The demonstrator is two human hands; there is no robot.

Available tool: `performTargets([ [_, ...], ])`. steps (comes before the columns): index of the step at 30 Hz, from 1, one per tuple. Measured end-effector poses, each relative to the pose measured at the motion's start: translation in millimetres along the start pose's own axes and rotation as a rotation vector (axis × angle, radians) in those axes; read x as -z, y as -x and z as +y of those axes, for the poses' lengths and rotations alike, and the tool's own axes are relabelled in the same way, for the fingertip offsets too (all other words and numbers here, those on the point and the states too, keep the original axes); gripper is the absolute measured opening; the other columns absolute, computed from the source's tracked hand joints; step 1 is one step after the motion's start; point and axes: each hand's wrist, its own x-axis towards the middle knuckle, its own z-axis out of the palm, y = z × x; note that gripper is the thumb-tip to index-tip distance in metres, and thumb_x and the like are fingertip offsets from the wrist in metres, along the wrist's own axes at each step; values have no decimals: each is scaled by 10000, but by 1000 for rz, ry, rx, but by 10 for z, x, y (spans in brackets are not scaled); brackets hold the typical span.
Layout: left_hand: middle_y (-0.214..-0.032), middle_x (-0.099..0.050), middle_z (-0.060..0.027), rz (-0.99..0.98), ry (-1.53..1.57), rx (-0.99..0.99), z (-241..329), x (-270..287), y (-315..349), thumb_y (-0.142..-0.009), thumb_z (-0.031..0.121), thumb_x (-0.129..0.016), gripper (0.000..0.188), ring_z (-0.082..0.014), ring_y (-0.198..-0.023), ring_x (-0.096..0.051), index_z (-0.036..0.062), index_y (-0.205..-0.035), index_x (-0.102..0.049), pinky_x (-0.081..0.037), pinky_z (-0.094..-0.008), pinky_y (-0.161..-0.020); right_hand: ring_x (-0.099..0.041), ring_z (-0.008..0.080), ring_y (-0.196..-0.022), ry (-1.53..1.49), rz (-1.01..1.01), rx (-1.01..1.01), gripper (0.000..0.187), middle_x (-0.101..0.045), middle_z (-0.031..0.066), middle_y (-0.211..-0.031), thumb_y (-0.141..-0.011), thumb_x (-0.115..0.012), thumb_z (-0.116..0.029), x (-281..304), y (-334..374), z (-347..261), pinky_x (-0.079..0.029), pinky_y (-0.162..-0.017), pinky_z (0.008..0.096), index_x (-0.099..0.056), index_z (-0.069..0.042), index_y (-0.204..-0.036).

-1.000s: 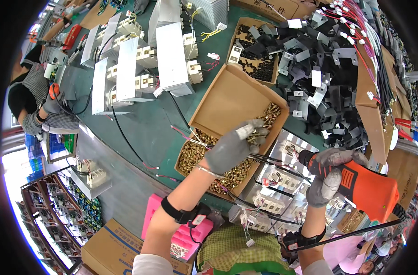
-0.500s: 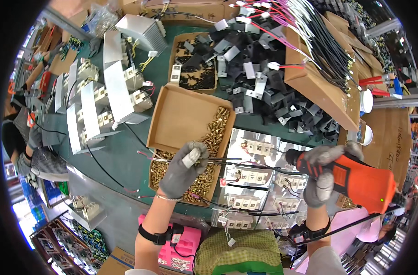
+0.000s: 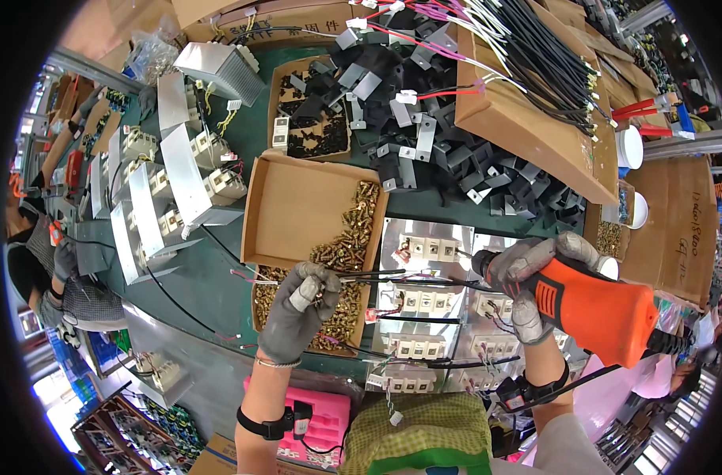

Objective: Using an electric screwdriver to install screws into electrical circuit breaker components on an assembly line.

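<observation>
At six o'clock in the box [image 3: 285, 206]: picking step, left hand [image 3: 297, 310] pinched narrow, probably on screws [image 3: 349, 245]; right hand [image 3: 523, 265] grips drill [image 3: 598, 309], three o'clock. Next wants one singled out.

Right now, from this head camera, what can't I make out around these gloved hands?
All in the head view:
What the left hand may hold: its own curled shape hides most of it.
The grip of the orange power tool: the right hand covers it.
The number of brass-coloured screws: too small and heaped.
The full cardboard box at lower left: cut off by the lower edge.
</observation>
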Motion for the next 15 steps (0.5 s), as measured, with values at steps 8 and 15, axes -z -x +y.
performTargets([
  [8, -785, -477, 4, -88, 65, 1, -13, 100, 57, -832, 177, -583, 156, -94, -684, -422, 84, -936, -513, -346, -211, -569, -516, 186, -588, -53, -124, -104, 676, -533, 80, -740, -687, -748, -266, -34, -21, -45, -480, -557, 358, -350, -56, -1191],
  [15, -816, -479, -23, 47, 38, -35, -27, 18, 186, -822, 161, -580, 196, -112, -659, -420, 107, -987, -490, -335, -192, -512, -589, 220, -750, -32, 58, -36, 658, -584, 135, -816, -679, -679, 19, -66, -14, 65, -495, -714, 333, -330, -81, -1228],
])
